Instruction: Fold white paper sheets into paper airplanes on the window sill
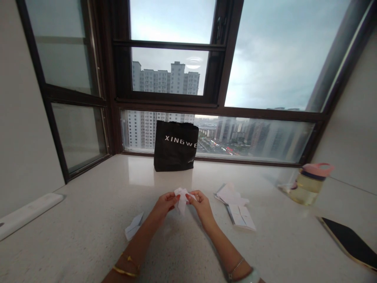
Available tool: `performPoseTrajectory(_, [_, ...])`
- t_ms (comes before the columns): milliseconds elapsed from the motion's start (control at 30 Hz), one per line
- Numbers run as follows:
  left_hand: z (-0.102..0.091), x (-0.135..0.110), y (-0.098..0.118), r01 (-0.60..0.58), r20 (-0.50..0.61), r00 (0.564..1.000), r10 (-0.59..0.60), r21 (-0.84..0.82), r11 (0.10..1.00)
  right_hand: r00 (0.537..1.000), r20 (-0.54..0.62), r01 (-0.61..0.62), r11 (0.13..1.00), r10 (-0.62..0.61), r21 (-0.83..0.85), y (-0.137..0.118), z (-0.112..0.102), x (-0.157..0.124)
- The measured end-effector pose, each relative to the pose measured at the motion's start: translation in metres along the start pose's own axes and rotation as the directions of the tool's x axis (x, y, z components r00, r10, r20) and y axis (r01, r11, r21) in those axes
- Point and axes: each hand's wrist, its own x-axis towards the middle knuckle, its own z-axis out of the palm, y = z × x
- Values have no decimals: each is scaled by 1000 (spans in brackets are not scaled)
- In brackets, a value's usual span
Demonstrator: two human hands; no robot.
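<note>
Between my two hands is a small piece of folded white paper [183, 201], held just above the speckled white counter [182, 251]. My left hand [165, 205] pinches its left side, thumb on top. On its right side, my right hand [200, 204] grips it between thumb and fingers. The fine folds are too small to make out. Beside my left forearm lies another folded piece of white paper [134, 226]. To the right of my right hand rests a loose pile of folded white papers [238, 208], some overlapping.
A black bag [176, 147] with white lettering stands by the window. At the right are a bottle [308, 186] with a pink lid and a dark flat tablet-like object [350, 241]. A long white power-strip-like bar [31, 212] lies along the left.
</note>
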Motion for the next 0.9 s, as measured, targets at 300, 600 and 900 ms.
performPoseTrajectory(300, [-3, 0, 3, -53, -210, 976, 65, 62, 997, 963, -270, 18, 994, 12, 109, 4, -16, 8])
performPoseTrajectory(600, [-4, 4, -1, -165, -193, 962, 193, 150, 975, 951, -285, 2, 915, 123, 403, 12, -18, 10])
performPoseTrajectory(900, [2, 6, -4, -208, -196, 957, 216, 64, 976, 986, 84, -165, 851, 142, 499, 0, 9, -7])
